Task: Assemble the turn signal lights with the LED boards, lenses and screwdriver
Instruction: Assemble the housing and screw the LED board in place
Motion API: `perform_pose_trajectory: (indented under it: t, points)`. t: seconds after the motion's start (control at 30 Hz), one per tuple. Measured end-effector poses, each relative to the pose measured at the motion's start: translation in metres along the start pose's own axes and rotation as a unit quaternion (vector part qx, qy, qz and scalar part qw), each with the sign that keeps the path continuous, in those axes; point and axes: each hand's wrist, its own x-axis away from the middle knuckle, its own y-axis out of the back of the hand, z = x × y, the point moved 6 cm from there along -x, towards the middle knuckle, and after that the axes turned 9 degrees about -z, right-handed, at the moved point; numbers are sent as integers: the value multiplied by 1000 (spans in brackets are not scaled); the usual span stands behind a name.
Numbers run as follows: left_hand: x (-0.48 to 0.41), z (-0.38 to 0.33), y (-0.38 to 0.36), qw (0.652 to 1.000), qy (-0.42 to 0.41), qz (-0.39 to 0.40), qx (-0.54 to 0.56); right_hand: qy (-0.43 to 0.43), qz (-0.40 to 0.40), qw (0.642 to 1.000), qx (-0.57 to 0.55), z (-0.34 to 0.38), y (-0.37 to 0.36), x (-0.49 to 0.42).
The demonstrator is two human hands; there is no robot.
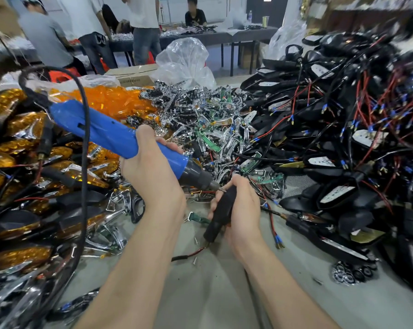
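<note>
While I watch head view: left hand [151, 172] wraps blue screwdriver [101, 129], body slanting toward 10 o'clock, bit at hand's 4 o'clock, against top end of black signal housing [221, 210]. Right hand [244, 207] grips housing, wired end pointing 7 o'clock. Forearms enter from 6 o'clock. Amber lenses [110, 100] heaped at 10 o'clock.

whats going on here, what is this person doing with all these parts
A person is screwing a turn signal together. The left hand grips a blue electric screwdriver, the right hand holds a black housing, and the bit is set against its upper end. Piles lie around: amber lenses on the left, chrome parts and LED boards in the middle, wired black housings on the right.
</note>
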Motion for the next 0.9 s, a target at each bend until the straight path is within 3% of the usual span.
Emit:
perform_pose_trajectory:
  t: [0.1,0.33,0.53,0.7,0.9]
  points:
    - [-3,-6,0,1000,28,12,-9,-24,-5,1000,-5,2,-3,0]
    - [-31,-44,21,994,65,-92,-1,-59,76,992,-83,10,-9,6]
    - [-38,-41,63,978,132,-154,-38,-59,46,997,2,1,-11,5]
    - [-37,-26,82,969,176,-166,-54,-10,34,999,-18,5,-10,5]
    - [-33,-21,87,964,167,-177,-103,5,34,999,-18,10,-8,3]
